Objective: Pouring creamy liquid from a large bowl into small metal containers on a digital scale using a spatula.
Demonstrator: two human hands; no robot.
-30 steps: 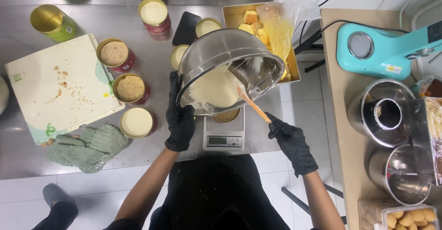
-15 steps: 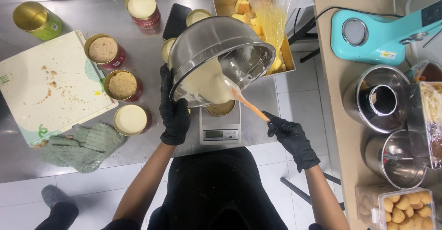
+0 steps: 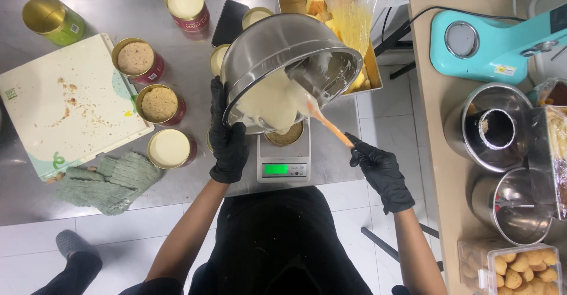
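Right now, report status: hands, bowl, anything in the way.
Left hand grips tilted steel bowl at the rim. Right hand holds orange spatula, scraping pale batter. Tin on scale directly below. More tins crowd the left.

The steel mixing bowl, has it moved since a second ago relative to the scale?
No real move: the steel mixing bowl stays tilted over the scale, held by the left hand; the view shifts with the camera.

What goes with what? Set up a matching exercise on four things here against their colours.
Things:
1. mixing bowl
2. spatula handle
3. stand mixer
4. cloth

Colours:
a. turquoise
b. pale green
c. silver
d. orange

Pairs: 1-c, 2-d, 3-a, 4-b
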